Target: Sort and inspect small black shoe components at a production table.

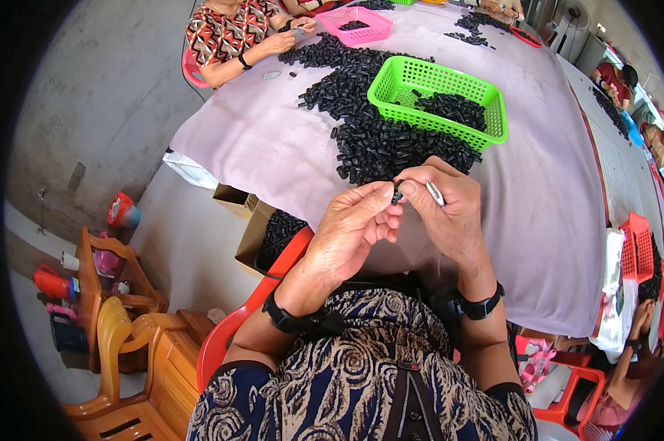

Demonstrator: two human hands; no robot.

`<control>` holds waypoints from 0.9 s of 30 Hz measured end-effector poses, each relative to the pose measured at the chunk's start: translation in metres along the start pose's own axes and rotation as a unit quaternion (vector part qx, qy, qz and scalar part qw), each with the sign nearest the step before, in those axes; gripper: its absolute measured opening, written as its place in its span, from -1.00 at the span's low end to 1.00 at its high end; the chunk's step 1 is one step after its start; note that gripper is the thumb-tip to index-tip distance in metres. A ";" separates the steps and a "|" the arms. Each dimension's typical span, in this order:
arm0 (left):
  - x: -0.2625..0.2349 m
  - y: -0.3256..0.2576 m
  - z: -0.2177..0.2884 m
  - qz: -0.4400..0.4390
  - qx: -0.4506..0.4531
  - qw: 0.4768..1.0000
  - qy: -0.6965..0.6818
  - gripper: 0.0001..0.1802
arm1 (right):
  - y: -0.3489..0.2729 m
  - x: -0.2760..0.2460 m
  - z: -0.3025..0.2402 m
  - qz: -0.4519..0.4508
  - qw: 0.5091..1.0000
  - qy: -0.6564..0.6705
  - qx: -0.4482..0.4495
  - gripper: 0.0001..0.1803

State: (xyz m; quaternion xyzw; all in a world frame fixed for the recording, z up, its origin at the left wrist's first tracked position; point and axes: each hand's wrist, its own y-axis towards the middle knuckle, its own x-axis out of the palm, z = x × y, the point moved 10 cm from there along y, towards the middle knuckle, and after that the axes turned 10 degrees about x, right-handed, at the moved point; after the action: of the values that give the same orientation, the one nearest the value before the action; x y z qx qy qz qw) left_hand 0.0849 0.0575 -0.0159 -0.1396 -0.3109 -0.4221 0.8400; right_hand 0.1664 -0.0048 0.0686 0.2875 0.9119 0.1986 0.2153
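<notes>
Pinching small black plastic cap [396,194] between my left hand [354,228] thumb and forefinger, centre of frame. My right hand [449,213] fingers closed on same cap, slim silver metal tool [435,193] gripped too. Heap of black plastic caps [376,140] just above, beside green plastic basket [438,99] on pale tablecloth [273,147].

Both hands, left hand [354,224] and right hand [446,209], pinch a small black part [396,195].

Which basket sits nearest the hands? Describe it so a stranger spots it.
On the cloth-covered table, look just beyond the black pile in front of the hands. The green basket sits there, holding a few black parts. The other nearby basket is pink and lies farther off.
</notes>
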 end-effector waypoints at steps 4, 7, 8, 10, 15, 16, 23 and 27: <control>0.002 0.000 -0.002 0.004 -0.008 1.000 0.002 -0.78 | 0.001 0.002 0.005 -0.006 1.000 0.008 0.017 -0.89; 0.002 -0.001 -0.002 0.009 -0.013 1.000 0.003 -0.76 | 0.002 0.000 0.018 -0.009 0.994 0.080 0.069 -0.85; 0.003 -0.001 -0.001 0.006 -0.013 1.000 0.000 -0.76 | 0.002 -0.003 0.022 -0.007 0.993 0.086 0.078 -0.84; 0.003 -0.001 0.000 0.011 -0.012 1.000 0.003 -0.75 | 0.004 -0.005 0.025 -0.005 0.992 0.092 0.086 -0.83; 0.002 -0.001 -0.001 0.013 -0.011 1.000 -0.001 -0.75 | 0.004 -0.007 0.020 -0.003 0.997 0.042 0.061 -0.87; 0.001 -0.001 -0.001 0.014 -0.012 1.000 -0.003 -0.75 | 0.004 -0.006 0.019 -0.003 0.997 0.042 0.061 -0.87; -0.003 0.000 -0.001 0.024 0.000 1.000 -0.005 -0.78 | 0.003 0.004 0.011 -0.042 0.997 0.050 0.034 -0.89; -0.005 0.001 -0.003 0.023 -0.006 1.000 0.010 -0.78 | 0.004 0.004 0.011 -0.052 0.998 0.014 0.026 -0.87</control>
State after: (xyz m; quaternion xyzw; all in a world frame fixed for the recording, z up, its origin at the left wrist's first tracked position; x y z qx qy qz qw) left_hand 0.0849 0.0598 -0.0208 -0.1474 -0.2972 -0.4061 0.8515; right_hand 0.1707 0.0029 0.0599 0.2424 0.9334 0.1670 0.2053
